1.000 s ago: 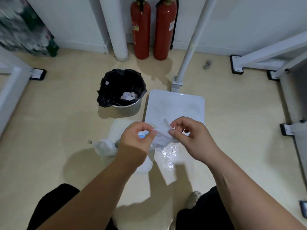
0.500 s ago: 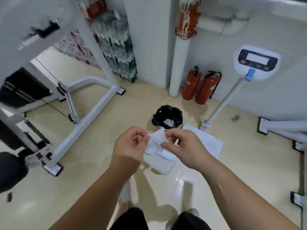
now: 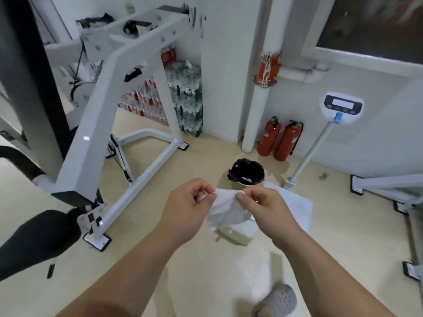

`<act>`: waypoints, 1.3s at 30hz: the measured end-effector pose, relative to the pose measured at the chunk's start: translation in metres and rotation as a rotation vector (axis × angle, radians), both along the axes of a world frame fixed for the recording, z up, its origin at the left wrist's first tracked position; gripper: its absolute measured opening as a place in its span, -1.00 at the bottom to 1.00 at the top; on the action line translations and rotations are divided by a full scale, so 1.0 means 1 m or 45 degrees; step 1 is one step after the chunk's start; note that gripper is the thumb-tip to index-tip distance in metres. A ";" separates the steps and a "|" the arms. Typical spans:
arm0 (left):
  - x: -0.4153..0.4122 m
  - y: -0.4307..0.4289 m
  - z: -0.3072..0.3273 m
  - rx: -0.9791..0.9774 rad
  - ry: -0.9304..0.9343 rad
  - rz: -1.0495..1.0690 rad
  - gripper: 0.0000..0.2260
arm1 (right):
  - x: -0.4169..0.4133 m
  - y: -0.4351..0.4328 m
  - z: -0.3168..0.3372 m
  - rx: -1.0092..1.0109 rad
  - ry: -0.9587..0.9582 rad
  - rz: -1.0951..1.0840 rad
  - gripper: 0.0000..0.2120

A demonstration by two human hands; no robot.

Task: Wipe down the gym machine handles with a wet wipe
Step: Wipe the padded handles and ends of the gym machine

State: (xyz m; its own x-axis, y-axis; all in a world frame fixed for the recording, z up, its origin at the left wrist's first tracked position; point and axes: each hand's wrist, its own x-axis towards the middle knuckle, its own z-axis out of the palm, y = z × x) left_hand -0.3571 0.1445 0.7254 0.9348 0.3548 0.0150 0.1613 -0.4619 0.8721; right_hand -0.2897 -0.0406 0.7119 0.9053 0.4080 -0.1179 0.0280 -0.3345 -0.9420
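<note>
We hold the wet wipe between both hands in front of us, above the floor and well apart from the white gym machine on our left; to do this well, we should spread it flat before reaching any handle. Our left hand and right hand each pinch a top corner, forearms extended forward

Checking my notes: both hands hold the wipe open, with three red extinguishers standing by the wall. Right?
Not quite. The head view shows two extinguishers by the wall, not three. The left hand and right hand do hold the wipe open between them.
</note>
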 end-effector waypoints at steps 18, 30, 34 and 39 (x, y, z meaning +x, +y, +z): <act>-0.169 0.128 0.043 0.027 -0.001 0.497 -0.86 | -0.115 0.127 -0.033 -0.252 0.072 0.273 -0.75; -0.222 0.244 0.018 0.042 0.117 0.013 -0.88 | -0.172 0.261 -0.012 -0.187 -0.178 0.517 -0.86; -0.233 0.315 0.011 -0.020 0.123 -0.055 -0.87 | -0.201 0.308 -0.020 -0.184 -0.060 0.337 -0.88; -0.239 0.395 0.008 -0.072 0.134 -0.022 -0.86 | -0.230 0.365 -0.014 -0.215 0.036 0.260 -0.82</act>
State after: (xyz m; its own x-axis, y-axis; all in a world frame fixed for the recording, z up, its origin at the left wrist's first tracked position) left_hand -0.5966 0.5391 0.7331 0.9361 0.3362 -0.1032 0.2460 -0.4162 0.8753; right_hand -0.5198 0.3240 0.6982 0.8015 0.5545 -0.2237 0.0860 -0.4772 -0.8746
